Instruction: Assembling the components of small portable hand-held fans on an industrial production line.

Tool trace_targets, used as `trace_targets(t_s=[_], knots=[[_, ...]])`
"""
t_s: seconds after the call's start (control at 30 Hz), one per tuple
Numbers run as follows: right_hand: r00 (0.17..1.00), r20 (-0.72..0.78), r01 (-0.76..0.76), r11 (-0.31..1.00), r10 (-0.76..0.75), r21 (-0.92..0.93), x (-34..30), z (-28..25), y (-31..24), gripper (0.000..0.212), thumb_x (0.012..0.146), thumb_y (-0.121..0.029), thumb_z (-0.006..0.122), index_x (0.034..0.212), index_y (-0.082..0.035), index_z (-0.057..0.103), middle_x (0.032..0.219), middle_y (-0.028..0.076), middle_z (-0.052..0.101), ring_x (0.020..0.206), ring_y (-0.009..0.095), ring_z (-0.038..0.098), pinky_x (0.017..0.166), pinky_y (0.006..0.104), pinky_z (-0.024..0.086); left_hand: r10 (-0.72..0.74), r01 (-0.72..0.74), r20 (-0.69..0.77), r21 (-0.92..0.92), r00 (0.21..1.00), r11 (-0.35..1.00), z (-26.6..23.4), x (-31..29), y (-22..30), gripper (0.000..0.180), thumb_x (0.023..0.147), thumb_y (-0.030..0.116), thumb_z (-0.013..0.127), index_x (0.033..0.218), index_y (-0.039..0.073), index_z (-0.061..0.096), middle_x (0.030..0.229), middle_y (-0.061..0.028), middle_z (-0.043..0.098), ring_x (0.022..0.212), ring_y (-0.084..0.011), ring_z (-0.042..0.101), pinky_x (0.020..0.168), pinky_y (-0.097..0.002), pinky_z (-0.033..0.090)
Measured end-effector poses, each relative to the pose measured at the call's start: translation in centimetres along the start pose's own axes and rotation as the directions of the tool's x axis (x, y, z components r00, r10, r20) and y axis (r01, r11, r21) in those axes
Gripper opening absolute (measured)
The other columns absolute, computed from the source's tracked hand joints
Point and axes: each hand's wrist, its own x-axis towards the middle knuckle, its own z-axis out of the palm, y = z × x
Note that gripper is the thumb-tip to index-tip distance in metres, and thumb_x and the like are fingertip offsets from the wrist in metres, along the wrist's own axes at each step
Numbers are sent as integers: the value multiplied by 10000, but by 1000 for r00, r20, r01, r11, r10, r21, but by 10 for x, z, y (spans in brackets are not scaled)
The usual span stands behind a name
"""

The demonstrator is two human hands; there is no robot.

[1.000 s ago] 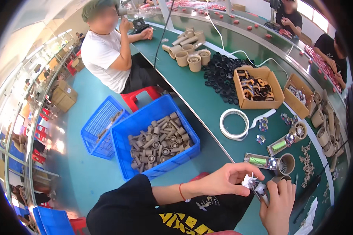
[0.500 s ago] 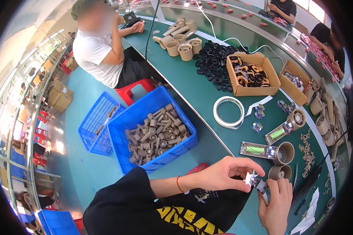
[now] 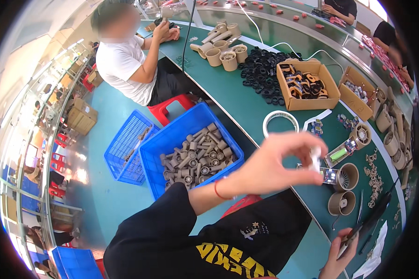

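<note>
The thumb and fingertips of your left hand [image 3: 265, 165] are pinched together on a small white piece [image 3: 315, 158], held up above the table [image 3: 246, 111]; it is too blurred to make out its exact shape. Your right hand [image 3: 340, 261], lower and closer to your body, has its fingers curled round a dark tool [image 3: 343, 245] with a bright metal edge; its kind I cannot tell.

Just past those right fingers a long black tool [image 3: 376, 216] slants away from you, and to their right lies a crumpled white sheet [image 3: 376, 253]. Between your two hands you have a round beige cup [image 3: 333, 204] with a wire near its foot, and right behind it a finned cup [image 3: 354, 173]. A circuit board [image 3: 329, 176] peeks out past your left thumb, and a green battery [image 3: 338, 155] shows just beyond your left fingertips. Farther right of them are small beige bits [image 3: 372, 181] in a loose scatter.

Behind your left hand is a roll of white tape [image 3: 280, 113]; farther out stand a cardboard box [image 3: 312, 103] of black and orange rings and, beside it, a heap of black rings [image 3: 265, 74]. Off to the left of your left fingers, a blue crate [image 3: 172, 137] holds many beige parts [image 3: 200, 153].
</note>
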Motion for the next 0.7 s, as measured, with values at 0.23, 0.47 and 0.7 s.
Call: trace_targets(t_s=[0.23,0.47,0.7], knots=[[985,139,-166,762,101,626,-3,38,28,369,877,-292,676,1049,-44,464,716,3,399,638,98,396,581,272,329,-21,-449,-518,-761,855,468,-110,18,20,547,991,444,492,1267,-29,481,1158,-126,602,967,-196,603,862,-317,515],[987,105,-157,649,118,745,8,41,25,331,885,-241,657,1070,-59,451,761,15,390,659,98,388,601,257,323,-32,-406,-601,-576,799,710,-130,-13,27,554,989,415,515,1331,-16,453,1160,-106,591,1007,-198,587,900,-339,486],[988,71,-141,607,139,782,12,43,28,327,876,-236,656,1064,-66,449,769,19,399,654,107,390,593,260,317,-53,-52,-235,-419,971,907,-76,-19,9,674,886,361,672,1371,-40,431,1227,-157,583,1022,-250,624,855,-355,514]])
